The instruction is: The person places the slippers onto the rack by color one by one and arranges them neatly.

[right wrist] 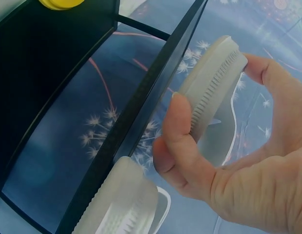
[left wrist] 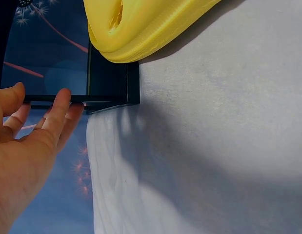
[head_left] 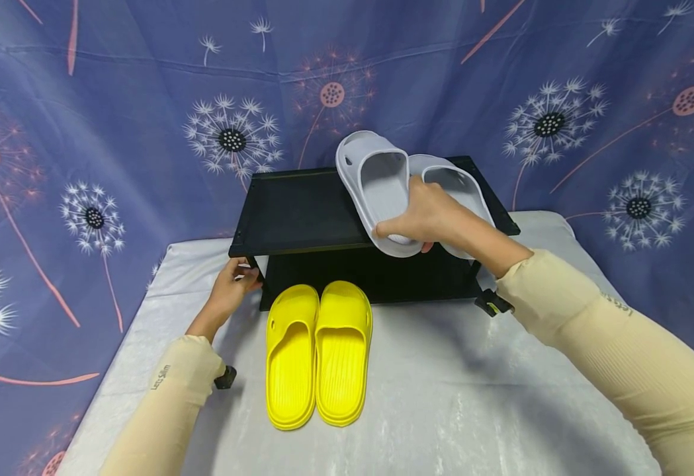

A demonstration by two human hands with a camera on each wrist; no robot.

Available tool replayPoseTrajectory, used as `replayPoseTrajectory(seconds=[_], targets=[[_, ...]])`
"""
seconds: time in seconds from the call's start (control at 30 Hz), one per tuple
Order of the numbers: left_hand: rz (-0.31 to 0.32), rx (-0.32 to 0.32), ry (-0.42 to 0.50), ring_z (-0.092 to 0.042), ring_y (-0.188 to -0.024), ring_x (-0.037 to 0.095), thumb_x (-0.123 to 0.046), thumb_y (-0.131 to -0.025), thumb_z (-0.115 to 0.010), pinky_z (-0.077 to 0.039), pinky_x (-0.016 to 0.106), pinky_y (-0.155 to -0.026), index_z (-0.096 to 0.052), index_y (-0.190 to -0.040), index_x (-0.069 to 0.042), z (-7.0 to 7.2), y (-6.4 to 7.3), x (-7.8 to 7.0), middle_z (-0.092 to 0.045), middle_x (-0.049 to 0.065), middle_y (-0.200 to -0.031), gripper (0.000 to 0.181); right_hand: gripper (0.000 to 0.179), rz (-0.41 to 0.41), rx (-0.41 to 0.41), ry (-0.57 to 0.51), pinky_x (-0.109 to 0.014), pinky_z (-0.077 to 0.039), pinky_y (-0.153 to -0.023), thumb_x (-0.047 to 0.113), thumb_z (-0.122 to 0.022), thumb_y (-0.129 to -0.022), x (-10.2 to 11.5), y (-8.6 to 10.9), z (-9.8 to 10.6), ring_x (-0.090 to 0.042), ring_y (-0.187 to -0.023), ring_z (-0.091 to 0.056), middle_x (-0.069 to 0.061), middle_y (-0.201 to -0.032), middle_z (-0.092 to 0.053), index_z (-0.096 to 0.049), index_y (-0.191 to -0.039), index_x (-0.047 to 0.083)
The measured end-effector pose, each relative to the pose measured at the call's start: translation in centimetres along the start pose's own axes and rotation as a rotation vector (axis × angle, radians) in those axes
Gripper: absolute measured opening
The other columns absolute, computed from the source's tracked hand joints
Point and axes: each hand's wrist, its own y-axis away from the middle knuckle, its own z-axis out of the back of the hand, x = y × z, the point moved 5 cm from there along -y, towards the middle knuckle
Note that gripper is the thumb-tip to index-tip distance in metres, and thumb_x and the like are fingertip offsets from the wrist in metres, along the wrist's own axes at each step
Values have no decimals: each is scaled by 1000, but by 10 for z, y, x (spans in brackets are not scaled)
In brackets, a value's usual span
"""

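Observation:
A light grey slipper is held by the heel in my right hand, over the top shelf of a black two-tier rack. In the right wrist view this slipper is tilted, its heel apart from the shelf edge, between thumb and fingers. Its mate lies at the right of the top shelf, partly behind my right hand and forearm. At the rack's front left post, my left hand holds the post lightly between thumb and fingers. A pair of yellow slippers stands before the rack, toes toward it.
The rack's lower shelf sits just behind the yellow toes. A white cloth covers the table. Behind the rack hangs a blue curtain with dandelion prints.

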Motion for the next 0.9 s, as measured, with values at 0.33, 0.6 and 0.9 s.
replayPoseTrajectory(seconds=[0.33, 0.6, 0.9], targets=[[21, 20, 24, -57, -113, 44, -10, -102, -45, -45, 46, -101, -34, -135, 4, -1, 9, -16, -44, 29, -124, 38, 86, -30, -3, 20, -37, -55, -43, 44, -78, -68, -4, -9, 1, -30, -53, -63, -22, -102, -50, -36, -125, -5], [24, 19, 42, -55, -114, 47, -8, -102, -45, -44, 47, -101, -34, -134, 6, -1, 12, -22, -44, 30, -123, 37, 92, -70, 14, 51, -36, -55, -44, 48, -77, -68, -5, -13, 2, -29, -52, -64, -23, -106, -49, -34, -129, -6], [2, -2, 18, -59, -111, 42, -15, -102, -47, -48, 43, -98, -35, -136, 1, 1, 0, -1, -45, 27, -123, 39, 93, -91, 30, 86, -35, -56, -45, 50, -76, -68, -3, -17, 0, -29, -52, -65, -24, -109, -49, -35, -129, -7]])
